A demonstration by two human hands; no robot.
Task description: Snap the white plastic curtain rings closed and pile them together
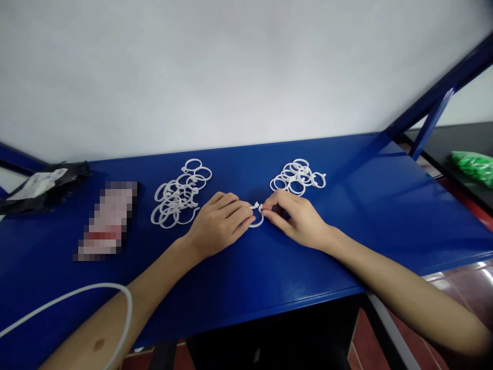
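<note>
Between my hands, just above or on the blue table, is a white plastic ring (pixel 257 224) with a small gap and a catch at its far side. My left hand (pixel 221 221) pinches the ring's left side, the fingers hiding part of it. From the right, the thumb and forefinger of my right hand (pixel 295 218) grip the ring close to the gap. A heap of similar white rings (pixel 175 198) lies left of my left hand, some of them open. Beyond my right hand sits another, smaller heap of white rings (pixel 296 174).
The blue table (pixel 246 272) meets a pale wall behind. On its left lie a blurred-out flat object (pixel 108 216) and a black plastic package (pixel 46 185) with a white label. A white cable (pixel 77 290) loops over my left forearm. A green bag (pixel 473 164) rests on a dark surface at far right.
</note>
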